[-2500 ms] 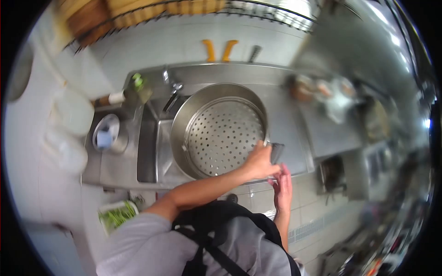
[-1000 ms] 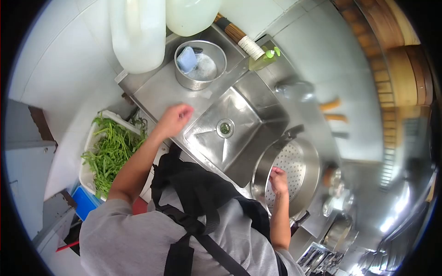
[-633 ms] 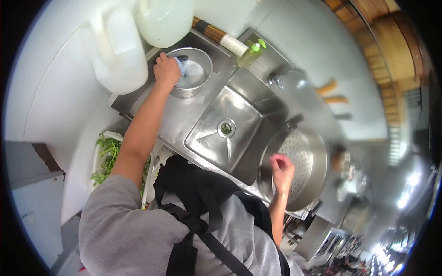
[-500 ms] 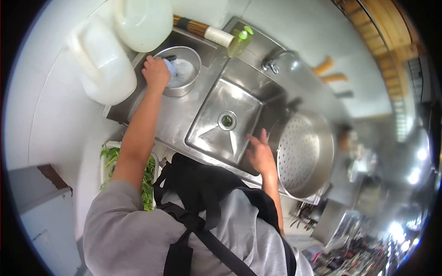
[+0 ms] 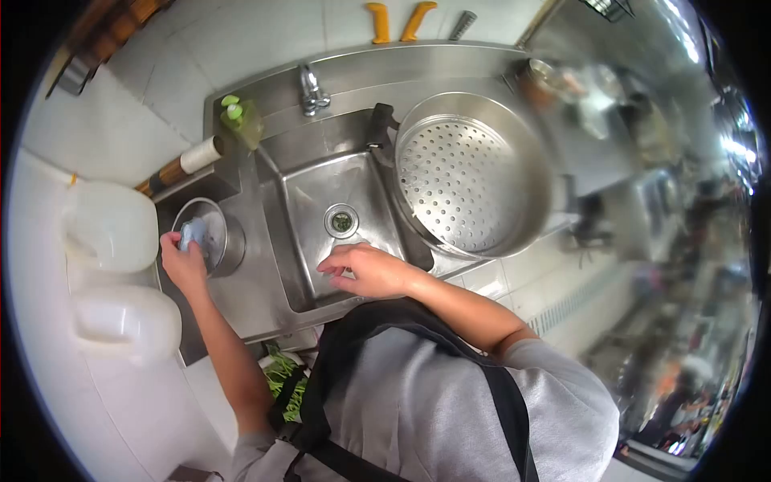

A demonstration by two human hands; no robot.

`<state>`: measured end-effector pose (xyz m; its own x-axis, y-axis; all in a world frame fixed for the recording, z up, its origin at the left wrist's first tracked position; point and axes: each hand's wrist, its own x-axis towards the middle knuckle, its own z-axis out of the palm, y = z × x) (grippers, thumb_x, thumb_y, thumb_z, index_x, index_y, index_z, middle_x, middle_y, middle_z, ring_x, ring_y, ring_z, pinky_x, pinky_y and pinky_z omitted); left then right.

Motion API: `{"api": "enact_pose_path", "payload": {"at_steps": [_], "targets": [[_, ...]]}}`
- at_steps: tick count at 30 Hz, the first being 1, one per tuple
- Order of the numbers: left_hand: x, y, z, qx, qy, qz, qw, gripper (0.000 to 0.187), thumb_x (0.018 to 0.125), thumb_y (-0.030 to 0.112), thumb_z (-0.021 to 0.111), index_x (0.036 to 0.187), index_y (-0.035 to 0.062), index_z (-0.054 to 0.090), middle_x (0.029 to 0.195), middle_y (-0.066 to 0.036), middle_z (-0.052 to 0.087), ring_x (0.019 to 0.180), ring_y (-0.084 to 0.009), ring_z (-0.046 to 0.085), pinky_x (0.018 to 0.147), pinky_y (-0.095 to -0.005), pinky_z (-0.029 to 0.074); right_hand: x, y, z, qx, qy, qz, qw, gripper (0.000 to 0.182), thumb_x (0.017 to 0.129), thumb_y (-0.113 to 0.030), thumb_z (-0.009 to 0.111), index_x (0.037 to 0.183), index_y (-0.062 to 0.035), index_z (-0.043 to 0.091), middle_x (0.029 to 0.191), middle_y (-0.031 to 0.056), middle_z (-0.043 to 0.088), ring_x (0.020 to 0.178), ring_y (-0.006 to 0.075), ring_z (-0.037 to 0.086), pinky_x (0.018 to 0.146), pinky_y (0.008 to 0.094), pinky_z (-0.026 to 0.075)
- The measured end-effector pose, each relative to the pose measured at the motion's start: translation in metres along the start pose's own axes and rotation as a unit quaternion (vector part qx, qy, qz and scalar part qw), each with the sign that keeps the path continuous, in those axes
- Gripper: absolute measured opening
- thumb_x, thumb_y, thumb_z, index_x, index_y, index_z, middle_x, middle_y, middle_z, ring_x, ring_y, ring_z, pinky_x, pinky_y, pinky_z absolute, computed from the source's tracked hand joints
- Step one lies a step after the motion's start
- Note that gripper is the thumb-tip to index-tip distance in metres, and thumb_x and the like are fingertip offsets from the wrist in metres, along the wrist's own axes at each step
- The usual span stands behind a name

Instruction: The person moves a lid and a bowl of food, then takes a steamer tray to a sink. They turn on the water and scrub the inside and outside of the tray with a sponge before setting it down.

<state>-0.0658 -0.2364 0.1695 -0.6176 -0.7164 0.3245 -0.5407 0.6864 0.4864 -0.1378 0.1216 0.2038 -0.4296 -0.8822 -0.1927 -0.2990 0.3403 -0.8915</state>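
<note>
My left hand [image 5: 183, 255] is closed on a pale blue cloth [image 5: 192, 233] at the near-left rim of a round metal pot [image 5: 233, 245]. Whitish contents show inside the pot, which stands on the steel counter left of the sink. Over the front part of the steel sink [image 5: 309, 193] hangs my right hand [image 5: 361, 269], its fingers apart and nothing in them. Green scraps lie in the sink's drain [image 5: 342, 222]. To the right of the sink is a large perforated steamer pan [image 5: 458, 181] with a black handle.
A green pump bottle [image 5: 245, 124] and a tap [image 5: 312, 92] stand behind the sink. Two white jugs [image 5: 120, 225] are at the left, near a bamboo brush [image 5: 189, 161]. Leafy greens [image 5: 283, 377] sit below the counter. Orange-handled tools [image 5: 379, 22] hang on the wall.
The view has turned and shifted toward the right. My right hand has moved from the sink's right edge to over its front part. My left hand still holds the cloth at the pot.
</note>
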Motion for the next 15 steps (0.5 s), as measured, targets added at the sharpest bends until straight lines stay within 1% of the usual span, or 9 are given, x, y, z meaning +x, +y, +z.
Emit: {"api": "enact_pose_path", "payload": {"at_steps": [1, 3, 4, 5, 6, 7, 9, 11, 15], "targets": [[-0.005, 0.022, -0.005, -0.081, 0.042, 0.053, 0.994, 0.027, 0.072, 0.002, 0.065, 0.095, 0.0045, 0.051, 0.094, -0.013, 0.062, 0.09, -0.0279, 0.06, 0.086, -0.0388, 0.047, -0.004, -0.002, -0.004, 0.003, 0.01, -0.001, 1.0, 0.038, 0.085, -0.014, 0.063, 0.121, -0.0054, 0.059, 0.112, 0.0141, 0.061, 0.105, 0.0259, 0.061, 0.09, 0.037, 0.05], [-0.031, 0.082, -0.004, -0.262, 0.022, 0.102, 0.959, 0.03, 0.071, -0.001, 0.067, 0.095, 0.0028, 0.049, 0.102, -0.011, 0.058, 0.091, -0.0232, 0.057, 0.086, -0.036, 0.046, -0.012, -0.003, -0.012, 0.171, 0.077, -0.01, 0.982, 0.046, 0.088, -0.021, 0.063, 0.131, -0.0063, 0.052, 0.114, 0.0143, 0.062, 0.103, 0.0204, 0.062, 0.087, 0.0362, 0.051], [-0.051, 0.116, 0.002, -0.313, -0.004, 0.121, 0.942, 0.029, 0.072, -0.002, 0.066, 0.095, 0.0035, 0.049, 0.105, -0.01, 0.057, 0.093, -0.0224, 0.056, 0.087, -0.0356, 0.046, -0.013, 0.005, -0.015, 0.216, 0.109, -0.032, 0.97, 0.061, 0.091, -0.028, 0.062, 0.144, -0.0115, 0.036, 0.122, 0.0133, 0.059, 0.104, 0.0185, 0.06, 0.086, 0.0349, 0.051], [-0.075, 0.15, 0.008, -0.361, -0.031, 0.138, 0.922, 0.029, 0.072, -0.003, 0.066, 0.094, 0.0042, 0.049, 0.108, -0.01, 0.056, 0.095, -0.0217, 0.055, 0.087, -0.0352, 0.045, -0.016, 0.004, -0.023, 0.22, 0.107, -0.035, 0.969, 0.061, 0.091, -0.028, 0.062, 0.144, -0.0115, 0.036, 0.122, 0.0133, 0.059, 0.104, 0.0185, 0.06, 0.086, 0.0349, 0.051], [-0.097, 0.184, 0.016, -0.364, -0.027, 0.225, 0.903, 0.03, 0.07, -0.004, 0.067, 0.092, 0.0053, 0.049, 0.107, -0.01, 0.054, 0.094, -0.0223, 0.055, 0.087, -0.0353, 0.045, -0.019, 0.001, -0.034, 0.408, 0.171, 0.013, 0.897, 0.059, 0.092, -0.029, 0.061, 0.143, -0.0124, 0.035, 0.121, 0.0118, 0.058, 0.103, 0.0187, 0.06, 0.086, 0.0343, 0.051], [-0.122, 0.215, 0.025, -0.427, -0.083, 0.207, 0.876, 0.031, 0.067, -0.004, 0.069, 0.088, 0.0059, 0.049, 0.106, -0.011, 0.055, 0.098, -0.0233, 0.055, 0.088, -0.0352, 0.045, -0.023, 0.003, -0.046, 0.578, 0.224, 0.064, 0.782, 0.058, 0.093, -0.029, 0.06, 0.142, -0.0132, 0.034, 0.12, 0.0103, 0.057, 0.102, 0.0188, 0.059, 0.085, 0.0337, 0.051], [-0.156, 0.254, 0.045, -0.411, -0.187, 0.289, 0.844, 0.028, 0.067, -0.002, 0.071, 0.087, 0.0051, 0.052, 0.107, -0.012, 0.056, 0.099, -0.0265, 0.055, 0.088, -0.0359, 0.045, -0.037, 0.032, -0.07, 0.662, 0.237, -0.013, 0.711, 0.044, 0.095, -0.029, 0.058, 0.132, -0.0138, 0.039, 0.115, 0.0066, 0.055, 0.098, 0.0173, 0.058, 0.083, 0.033, 0.051], [-0.169, 0.274, 0.062, -0.402, -0.222, 0.329, 0.825, 0.027, 0.069, 0.0, 0.072, 0.089, 0.0043, 0.055, 0.107, -0.012, 0.056, 0.099, -0.0274, 0.055, 0.087, -0.0362, 0.045, -0.057, 0.057, -0.092, 0.613, 0.32, 0.013, 0.722, 0.031, 0.094, -0.02, 0.057, 0.121, -0.0103, 0.045, 0.107, 0.0047, 0.055, 0.093, 0.0151, 0.057, 0.077, 0.032, 0.049], [-0.178, 0.28, 0.08, -0.249, -0.255, 0.354, 0.865, 0.037, 0.074, 0.011, 0.074, 0.109, 0.0045, 0.063, 0.105, -0.011, 0.055, 0.097, -0.0297, 0.055, 0.083, -0.0377, 0.047, -0.111, 0.137, -0.145, 0.356, 0.371, 0.18, 0.839, 0.067, 0.089, -0.04, 0.063, 0.139, -0.0049, 0.036, 0.122, 0.009, 0.054, 0.11, 0.0183, 0.051, 0.097, 0.032, 0.039]]}}
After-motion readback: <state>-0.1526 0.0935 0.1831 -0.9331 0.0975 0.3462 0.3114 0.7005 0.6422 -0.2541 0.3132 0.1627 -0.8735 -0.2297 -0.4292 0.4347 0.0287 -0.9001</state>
